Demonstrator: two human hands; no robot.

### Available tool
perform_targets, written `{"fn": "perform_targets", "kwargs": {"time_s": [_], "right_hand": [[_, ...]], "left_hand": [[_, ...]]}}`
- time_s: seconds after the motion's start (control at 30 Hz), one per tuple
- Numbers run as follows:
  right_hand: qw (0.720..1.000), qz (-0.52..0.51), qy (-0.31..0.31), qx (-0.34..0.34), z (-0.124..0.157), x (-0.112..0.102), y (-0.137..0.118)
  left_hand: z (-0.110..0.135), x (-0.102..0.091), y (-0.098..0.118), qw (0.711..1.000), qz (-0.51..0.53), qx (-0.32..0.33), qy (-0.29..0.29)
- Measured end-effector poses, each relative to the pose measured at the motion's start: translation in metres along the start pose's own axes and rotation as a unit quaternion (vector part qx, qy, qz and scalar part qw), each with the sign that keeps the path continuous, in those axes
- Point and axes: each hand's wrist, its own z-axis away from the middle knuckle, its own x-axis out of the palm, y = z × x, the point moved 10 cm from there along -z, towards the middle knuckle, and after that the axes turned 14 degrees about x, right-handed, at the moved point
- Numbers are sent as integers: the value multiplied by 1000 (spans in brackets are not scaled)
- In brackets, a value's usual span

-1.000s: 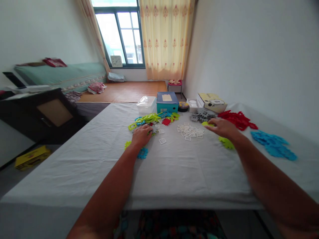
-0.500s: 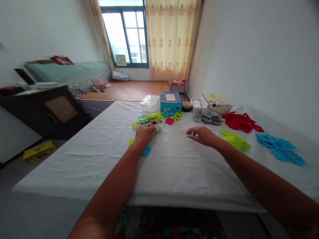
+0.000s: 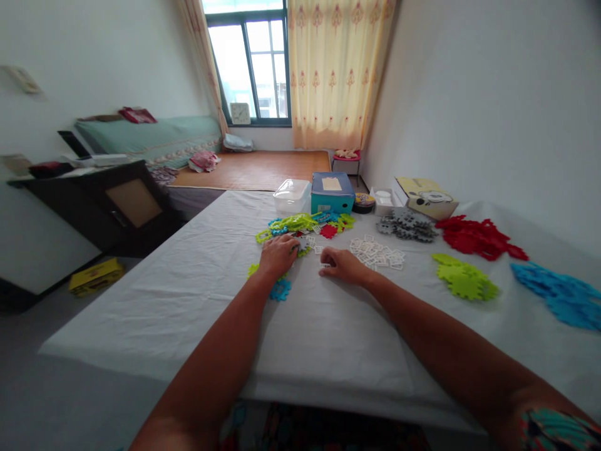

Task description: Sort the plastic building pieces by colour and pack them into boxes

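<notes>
Though bent down over small white square plastic frame (image 3: 323,266), right hand (image 3: 342,265) fingers (image 3: 329,256) not visibly clamped: cannot tell. Left hand (image 3: 279,255) fingers (image 3: 290,245) same, on edge of mixed coloured plastic-piece heap (image 3: 293,223). Beyond, on white-clothed worktop (image 3: 328,326): white pile (image 3: 379,254), grey pile (image 3: 406,225), red pile (image 3: 476,237), lime pile (image 3: 462,279), blue pile (image 3: 558,294), well apart, seemingly sorted. Mixed heap not yet sorted.

Loose plastic lattice pieces, flat on the white-clothed bench (image 3: 328,326).
Lay as a mixed heap (image 3: 300,224) of lime, blue and red pieces at mid-bench, near edge under the left hand (image 3: 279,254); just beside it, one small white square frame (image 3: 325,265) touched the right hand (image 3: 342,264).
</notes>
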Motion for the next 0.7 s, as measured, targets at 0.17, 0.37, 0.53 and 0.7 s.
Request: {"fn": "perform_targets", "kwargs": {"time_s": [0.17, 0.37, 0.53, 0.7], "right_hand": [[981, 43, 177, 72, 1, -78, 57], [961, 119, 250, 4, 4, -77, 51], [975, 145, 127, -112, 1, 0, 0], [976, 168, 71, -115, 1, 15, -3]], "left_hand": [[0, 2, -3, 1000, -2, 2, 6], [1, 2, -5, 1000, -10, -6, 4], [5, -4, -19, 998, -38, -52, 1], [7, -9, -29, 997, -34, -70, 22]]}}
